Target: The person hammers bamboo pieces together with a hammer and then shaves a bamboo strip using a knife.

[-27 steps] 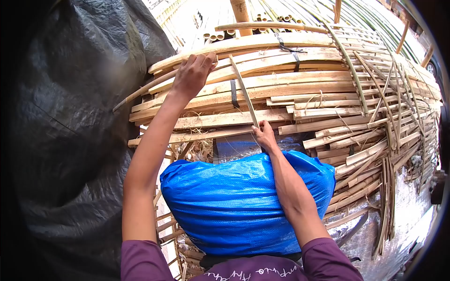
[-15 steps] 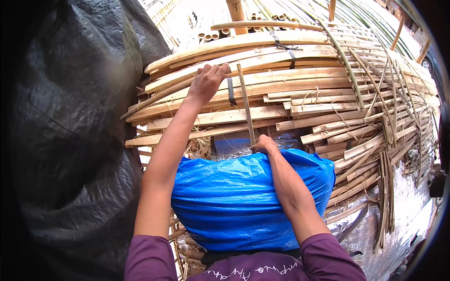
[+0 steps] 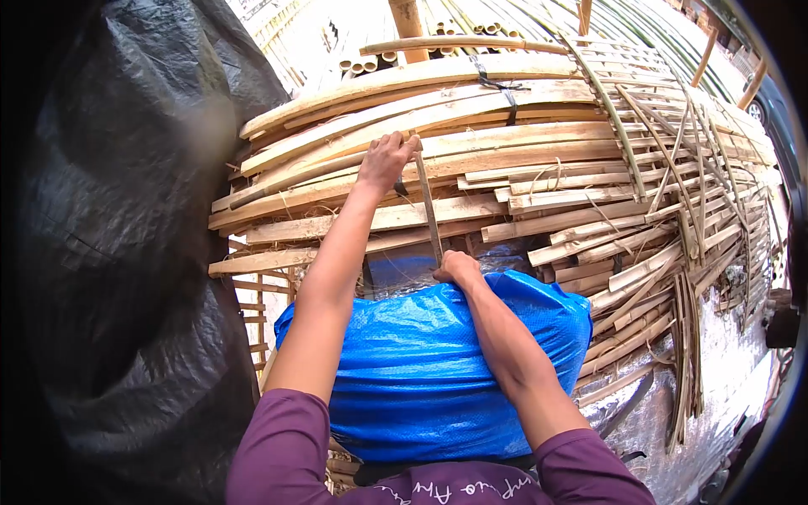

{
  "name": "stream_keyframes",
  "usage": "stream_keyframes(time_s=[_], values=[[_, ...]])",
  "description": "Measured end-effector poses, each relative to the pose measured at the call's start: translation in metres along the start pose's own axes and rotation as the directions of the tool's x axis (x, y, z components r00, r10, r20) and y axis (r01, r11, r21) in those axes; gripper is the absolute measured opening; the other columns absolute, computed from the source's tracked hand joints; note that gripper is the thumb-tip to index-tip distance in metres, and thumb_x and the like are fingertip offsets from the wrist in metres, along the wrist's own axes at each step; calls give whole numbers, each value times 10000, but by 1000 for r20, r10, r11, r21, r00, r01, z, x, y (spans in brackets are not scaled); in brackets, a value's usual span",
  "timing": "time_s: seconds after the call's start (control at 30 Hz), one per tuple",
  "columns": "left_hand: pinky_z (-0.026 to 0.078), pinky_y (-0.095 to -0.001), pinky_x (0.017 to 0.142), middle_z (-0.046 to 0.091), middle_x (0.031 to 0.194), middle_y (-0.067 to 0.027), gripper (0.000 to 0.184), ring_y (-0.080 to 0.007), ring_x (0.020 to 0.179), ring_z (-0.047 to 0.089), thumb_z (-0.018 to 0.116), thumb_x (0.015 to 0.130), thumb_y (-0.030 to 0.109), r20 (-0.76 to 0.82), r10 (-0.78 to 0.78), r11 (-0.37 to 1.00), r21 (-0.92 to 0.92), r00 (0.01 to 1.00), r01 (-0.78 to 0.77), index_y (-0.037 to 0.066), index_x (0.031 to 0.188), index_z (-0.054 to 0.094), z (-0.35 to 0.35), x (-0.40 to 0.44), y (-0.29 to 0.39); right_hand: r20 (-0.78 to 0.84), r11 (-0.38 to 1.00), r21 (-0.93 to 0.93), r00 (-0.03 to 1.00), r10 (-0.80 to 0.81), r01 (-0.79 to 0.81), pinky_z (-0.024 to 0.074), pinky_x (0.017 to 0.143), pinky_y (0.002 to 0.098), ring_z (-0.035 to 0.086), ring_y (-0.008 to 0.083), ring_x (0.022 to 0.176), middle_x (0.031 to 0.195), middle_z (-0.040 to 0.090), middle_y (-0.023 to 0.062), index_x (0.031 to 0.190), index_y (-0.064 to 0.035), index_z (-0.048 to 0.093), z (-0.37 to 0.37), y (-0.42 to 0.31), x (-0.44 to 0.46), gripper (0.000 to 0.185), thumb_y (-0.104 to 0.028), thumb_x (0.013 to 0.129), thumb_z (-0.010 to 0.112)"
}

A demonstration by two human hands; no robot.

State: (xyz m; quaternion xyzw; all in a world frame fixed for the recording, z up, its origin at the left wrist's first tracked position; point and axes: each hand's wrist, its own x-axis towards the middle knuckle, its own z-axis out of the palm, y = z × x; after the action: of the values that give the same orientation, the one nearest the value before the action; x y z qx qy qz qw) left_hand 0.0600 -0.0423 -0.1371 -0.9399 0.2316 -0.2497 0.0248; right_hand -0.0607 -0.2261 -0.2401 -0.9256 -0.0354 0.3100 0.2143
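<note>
Brown wood is making the long pole [image 3: 290, 182], one end sitting in the closed left hand [image 3: 387, 162]. By it, the right hand [image 3: 460, 268] is gripping a thin bar [image 3: 429, 206]. Many slats [image 3: 522, 136] are lying flat, seemingly done; what is left isn't showing.

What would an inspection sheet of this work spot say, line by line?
Surface: crinkled blue plastic across the person's lap; silvery sheet on the right.
Job's things: a slim pole and a long, narrow piece, blade or strip, cannot tell which.
Clutter: long pale strips stacked ahead, some bound with black ties; thinner strips cross at angles on the right.
Hands: left hand closed at the pole's end; right hand gripping the narrow piece's near end.
Cables: nothing seen.
Surroundings: dark tarp hanging on the left, round hollow poles beyond the stack, part of a vehicle far right.
</note>
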Motion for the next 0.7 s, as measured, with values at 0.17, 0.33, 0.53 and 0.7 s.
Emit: stream_keyframes(time_s=[0.17, 0.33, 0.53, 0.7], values=[[505, -415, 848, 615, 1002, -101, 351, -260, 964, 613, 606, 911, 260, -24, -67, 997, -33, 997, 66, 148, 1243, 614, 52, 11, -4, 260, 999, -6, 964, 49, -50, 480, 962, 411, 594, 320, 1158, 1239, 620, 157, 1184, -99, 659, 17, 11, 22, 463, -288, 762, 646], [518, -412, 804, 594, 927, -90, 377, -250, 870, 614, 647, 877, 265, -10, -65, 995, -74, 998, 64, 168, 1241, 627, 67, 8, -11, 311, 994, 103, 950, -12, -21, 488, 938, 404, 605, 321, 1137, 1208, 628, 185, 1134, -70, 676, 24, 20, 26, 437, -247, 737, 624], [511, -411, 802, 600, 958, -61, 376, -223, 926, 597, 622, 888, 328, 24, -80, 984, -158, 996, 83, 222, 1250, 628, 67, 9, -22, 265, 982, 172, 956, -124, 80, 507, 856, 400, 654, 350, 1017, 1075, 651, 273, 1041, 65, 672, 15, 30, 15, 545, -364, 710, 725], [480, -386, 782, 564, 910, -19, 368, -206, 852, 562, 631, 882, 382, -16, -146, 972, -189, 989, 141, 345, 1248, 623, 85, 2, -16, 335, 987, 109, 931, -147, 116, 505, 859, 416, 649, 359, 1023, 1082, 650, 264, 1039, 65, 671, 12, 37, 16, 444, -267, 761, 570]])
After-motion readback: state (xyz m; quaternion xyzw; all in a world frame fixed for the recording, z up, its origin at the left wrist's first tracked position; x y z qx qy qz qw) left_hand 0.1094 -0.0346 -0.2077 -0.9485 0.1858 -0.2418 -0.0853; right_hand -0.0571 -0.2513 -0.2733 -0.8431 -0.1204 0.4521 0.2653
